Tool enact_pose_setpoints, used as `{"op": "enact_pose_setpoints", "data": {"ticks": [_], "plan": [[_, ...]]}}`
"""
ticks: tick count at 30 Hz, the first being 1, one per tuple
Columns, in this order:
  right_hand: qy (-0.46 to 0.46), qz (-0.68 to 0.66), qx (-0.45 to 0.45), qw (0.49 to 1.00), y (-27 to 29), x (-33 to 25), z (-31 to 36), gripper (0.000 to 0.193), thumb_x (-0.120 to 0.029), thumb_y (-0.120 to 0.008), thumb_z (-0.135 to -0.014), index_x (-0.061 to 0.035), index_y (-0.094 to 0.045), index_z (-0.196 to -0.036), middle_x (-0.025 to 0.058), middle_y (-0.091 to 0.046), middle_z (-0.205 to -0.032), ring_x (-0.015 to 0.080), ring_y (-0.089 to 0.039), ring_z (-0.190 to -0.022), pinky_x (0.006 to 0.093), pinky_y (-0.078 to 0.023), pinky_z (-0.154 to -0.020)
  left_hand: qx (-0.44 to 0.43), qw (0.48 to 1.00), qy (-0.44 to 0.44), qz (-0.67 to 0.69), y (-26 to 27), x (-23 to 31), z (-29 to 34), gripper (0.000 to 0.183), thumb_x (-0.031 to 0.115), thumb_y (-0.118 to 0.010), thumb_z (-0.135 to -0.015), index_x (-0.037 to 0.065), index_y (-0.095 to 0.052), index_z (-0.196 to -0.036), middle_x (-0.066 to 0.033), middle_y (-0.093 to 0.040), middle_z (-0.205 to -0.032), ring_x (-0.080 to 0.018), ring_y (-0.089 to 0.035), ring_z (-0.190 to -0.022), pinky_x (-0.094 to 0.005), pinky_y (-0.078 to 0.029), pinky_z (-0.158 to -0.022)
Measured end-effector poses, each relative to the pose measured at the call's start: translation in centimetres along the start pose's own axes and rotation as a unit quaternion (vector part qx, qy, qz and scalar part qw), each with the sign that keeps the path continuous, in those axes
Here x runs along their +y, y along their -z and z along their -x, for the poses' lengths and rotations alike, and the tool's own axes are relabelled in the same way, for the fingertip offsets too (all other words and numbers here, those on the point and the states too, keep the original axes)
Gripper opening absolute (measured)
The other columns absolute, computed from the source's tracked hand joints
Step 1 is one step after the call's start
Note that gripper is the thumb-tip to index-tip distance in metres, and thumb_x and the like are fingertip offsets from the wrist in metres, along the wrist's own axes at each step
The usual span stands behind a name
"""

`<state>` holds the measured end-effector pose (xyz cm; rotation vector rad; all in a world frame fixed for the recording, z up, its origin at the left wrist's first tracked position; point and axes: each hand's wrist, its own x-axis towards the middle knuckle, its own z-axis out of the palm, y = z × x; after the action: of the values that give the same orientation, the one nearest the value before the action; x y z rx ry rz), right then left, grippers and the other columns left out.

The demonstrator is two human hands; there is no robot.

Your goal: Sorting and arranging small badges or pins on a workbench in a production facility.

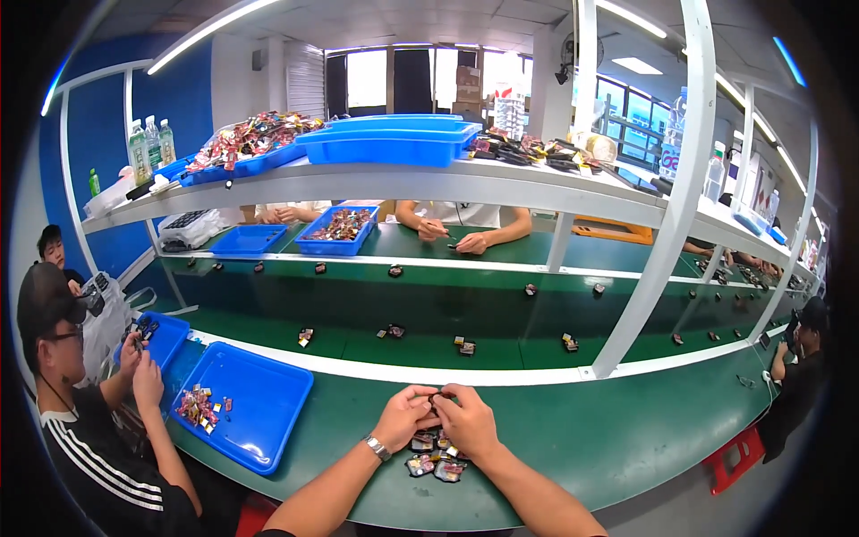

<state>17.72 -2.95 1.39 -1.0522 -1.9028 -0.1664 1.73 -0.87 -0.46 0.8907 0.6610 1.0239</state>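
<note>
Close together above the green table (582,430), my left hand (404,417) and my right hand (469,424) are both closed, fingertips meeting. Pinched between them is a small black part (436,402), mostly hidden by the fingers, so its kind does not show. A metal watch band circles my left wrist. Just below my hands lies a small pile of black-edged electronic pieces (437,463) with red, yellow and silver patches. Part of that pile is covered by my hands.
Left of my hands is a blue tray (286,421) with small red and yellow pieces. A seated person (89,430) works beside it. Beyond a white rail, a green conveyor belt (420,309) carries spaced pieces. A white shelf post (658,224) rises ahead right, under an overhead shelf (376,185).
</note>
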Motion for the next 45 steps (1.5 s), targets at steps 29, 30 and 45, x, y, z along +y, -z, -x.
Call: {"op": "enact_pose_setpoints", "data": {"ticks": [29,30,45], "plan": [[-0.317,0.182,0.044,0.93,5.0,21.6,-3.3,0.029,-0.024,-0.076,-0.072,-0.0015,-0.067,-0.088,0.0157,-0.063,-0.095,0.0325,-0.06,-0.092,0.0435,-0.049,-0.083,0.09,0.973,-0.124,-0.174,1.4,0.7,-0.8,0.024,-0.004,-0.05,-0.089,-0.005,-0.055,-0.112,-0.0174,-0.064,-0.114,-0.0247,-0.067,-0.099,-0.0321,-0.057,-0.078],[-0.317,0.266,0.052,0.909,5.6,22.3,-3.4,0.035,-0.024,-0.076,-0.074,-0.001,-0.064,-0.098,0.0167,-0.06,-0.101,0.0336,-0.058,-0.097,0.0442,-0.048,-0.084,0.09,0.972,-0.125,-0.178,1.4,0.8,-0.8,0.023,-0.004,-0.05,-0.089,-0.005,-0.055,-0.112,-0.0173,-0.064,-0.113,-0.0244,-0.067,-0.097,-0.0318,-0.057,-0.077],[-0.333,0.256,0.078,0.904,5.7,25.4,-1.3,0.049,-0.011,-0.069,-0.082,0.0011,-0.046,-0.124,0.021,-0.057,-0.106,0.0356,-0.057,-0.098,0.0455,-0.047,-0.084,0.09,0.968,-0.12,-0.201,1.7,0.3,-1.0,0.017,-0.002,-0.052,-0.09,-0.005,-0.057,-0.106,-0.0172,-0.067,-0.101,-0.0225,-0.068,-0.085,-0.0304,-0.057,-0.07]]}}
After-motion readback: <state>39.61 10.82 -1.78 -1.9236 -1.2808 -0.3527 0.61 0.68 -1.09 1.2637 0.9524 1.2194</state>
